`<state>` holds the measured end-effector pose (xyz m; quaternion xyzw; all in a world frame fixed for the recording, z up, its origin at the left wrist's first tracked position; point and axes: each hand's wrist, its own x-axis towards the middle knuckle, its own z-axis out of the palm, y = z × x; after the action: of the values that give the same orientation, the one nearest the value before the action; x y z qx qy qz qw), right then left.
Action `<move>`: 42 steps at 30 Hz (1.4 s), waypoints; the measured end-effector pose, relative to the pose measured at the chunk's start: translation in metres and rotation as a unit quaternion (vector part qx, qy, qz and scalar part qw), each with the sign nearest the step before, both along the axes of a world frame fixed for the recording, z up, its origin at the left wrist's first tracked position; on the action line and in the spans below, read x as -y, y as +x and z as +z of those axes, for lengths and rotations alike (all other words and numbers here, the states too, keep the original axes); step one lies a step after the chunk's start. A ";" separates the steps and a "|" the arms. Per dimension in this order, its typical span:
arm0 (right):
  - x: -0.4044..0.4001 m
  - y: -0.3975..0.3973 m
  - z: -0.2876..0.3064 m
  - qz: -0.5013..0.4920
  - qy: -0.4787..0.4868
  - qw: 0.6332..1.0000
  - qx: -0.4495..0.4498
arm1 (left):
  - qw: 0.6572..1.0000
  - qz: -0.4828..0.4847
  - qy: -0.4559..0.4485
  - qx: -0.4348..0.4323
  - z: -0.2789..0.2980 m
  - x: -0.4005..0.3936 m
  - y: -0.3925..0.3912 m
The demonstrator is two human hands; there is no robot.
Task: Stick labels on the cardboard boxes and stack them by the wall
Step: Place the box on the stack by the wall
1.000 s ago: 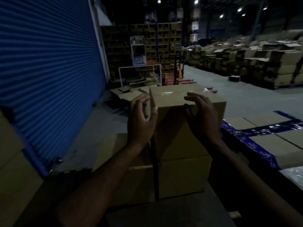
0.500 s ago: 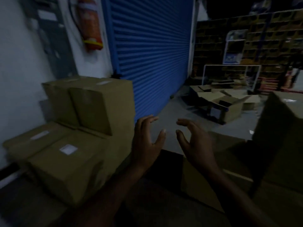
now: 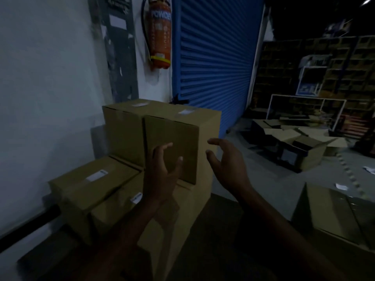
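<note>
Both hands hang empty in front of the stacked cardboard boxes by the white wall — left hand and right hand, each grip open with fingers spread. White labels show on the box tops — a red fire extinguisher hangs above

Wall: a pale plastered wall is standing at left, carrying a red fire extinguisher.
Door: a blue roller shutter is hanging closed.
Floor: grey concrete floor is stretching right.
Shelving: dim racks are lining the back.
</note>
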<state>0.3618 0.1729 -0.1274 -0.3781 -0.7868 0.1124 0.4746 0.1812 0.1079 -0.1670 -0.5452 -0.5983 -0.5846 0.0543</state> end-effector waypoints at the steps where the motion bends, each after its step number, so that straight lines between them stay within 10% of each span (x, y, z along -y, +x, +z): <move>1: -0.006 -0.017 0.004 -0.008 0.004 1.000 0.003 | 1.000 -0.004 -0.005 0.008 0.000 -0.006 -0.018; 14: -0.102 -0.107 0.027 -0.113 0.022 0.975 0.188 | 0.992 -0.049 -0.029 0.112 0.016 -0.101 -0.129; 26: -0.083 -0.094 -0.015 -0.156 0.090 0.978 0.101 | 0.981 -0.035 -0.091 0.170 0.050 -0.174 -0.149; 30: -0.075 -0.098 -0.011 -0.154 0.068 0.985 -0.029 | 0.960 -0.041 -0.103 0.257 0.059 -0.181 -0.151; 35: -0.075 -0.097 -0.001 -0.123 -0.208 0.918 -0.316 | 0.954 -0.083 -0.120 0.261 0.063 -0.170 -0.147; 42: -0.028 -0.072 0.010 -0.055 -0.228 0.909 -0.344 | 0.958 -0.094 -0.053 0.265 0.080 -0.110 -0.109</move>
<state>0.2897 0.2007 -0.1171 -0.4566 -0.5052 0.3861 0.6222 0.0726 0.2175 -0.0870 -0.4266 -0.5671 -0.6783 -0.1905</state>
